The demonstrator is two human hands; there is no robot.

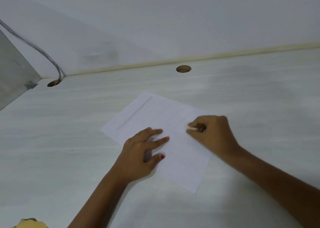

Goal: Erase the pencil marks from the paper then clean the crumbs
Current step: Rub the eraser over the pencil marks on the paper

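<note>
The white sheet of paper [183, 158] lies flat and at a slant in the middle of the pale, wood-grained desk [69, 141], just in front of the person. From the head view, faint grey pencil marks [136, 112] run as long strokes across its far half, the heaviest band toward the far left corner. A few dark specks, seemingly crumbs [176, 134], dot the sheet between the 2 hands.

The left hand [143, 151] rests on the near left part of the paper, its fingers straight and spread, pressing the sheet down and gripping nothing. The thumbnail is painted red.

The right hand [214, 136] sits at the paper's right edge with its fingers curled in. It pinches a small white eraser [190, 127] between the thumb and fingertips. The eraser's end seems to touch the paper, though motion blur hides the contact.

Farther back, 2 round cable holes are cut into the desk: 1 near the middle [183, 69] and 1 in the left corner [53, 83]. A grey cable [34, 49] comes down the white wall [155, 20] and drops into the left hole. A cream sealing strip [173, 61] runs along the joint between desk and wall. A grey side panel [13, 72] closes the desk on the left, with a small metal bracket [32, 85] at its foot. Something yellow [29, 224] pokes in at the bottom left edge; I can't tell what it is.
</note>
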